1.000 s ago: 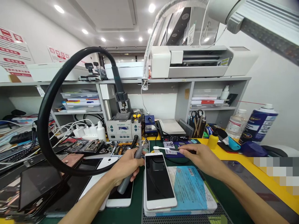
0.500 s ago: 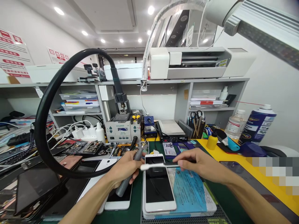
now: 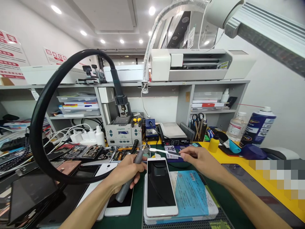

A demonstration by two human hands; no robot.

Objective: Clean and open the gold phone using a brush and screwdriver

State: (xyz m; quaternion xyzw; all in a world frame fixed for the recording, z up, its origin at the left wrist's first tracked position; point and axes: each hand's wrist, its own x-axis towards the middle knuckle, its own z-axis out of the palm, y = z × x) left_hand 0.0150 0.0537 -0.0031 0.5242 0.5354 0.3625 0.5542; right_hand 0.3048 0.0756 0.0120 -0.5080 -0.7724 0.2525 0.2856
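My left hand (image 3: 127,171) is closed round a thick grey cylindrical tool (image 3: 125,190), its narrow metal tip pointing up and away. Between the thumb and fingers of my right hand (image 3: 194,156) is a white toothbrush (image 3: 164,150) with a dark part near the grip. Its head reaches left, beyond the top edge of a white phone (image 3: 162,184). That phone lies face up, screen dark, on a blue-and-white box (image 3: 195,197). Below my left hand, a second white phone (image 3: 119,206) lies partly covered by the tool and my hand.
A thick black hose (image 3: 33,127) loops from the hot-air station (image 3: 124,133) across the left side. Phones and circuit boards (image 3: 83,151) crowd the left. To the right stand a yellow bottle (image 3: 213,143) and a spray can (image 3: 258,125). A lamp (image 3: 269,35) hangs overhead.
My right hand has raised the toothbrush from across the phone's upper screen to beyond its top edge. My left hand keeps its grip on the grey tool. The view has shifted slightly.
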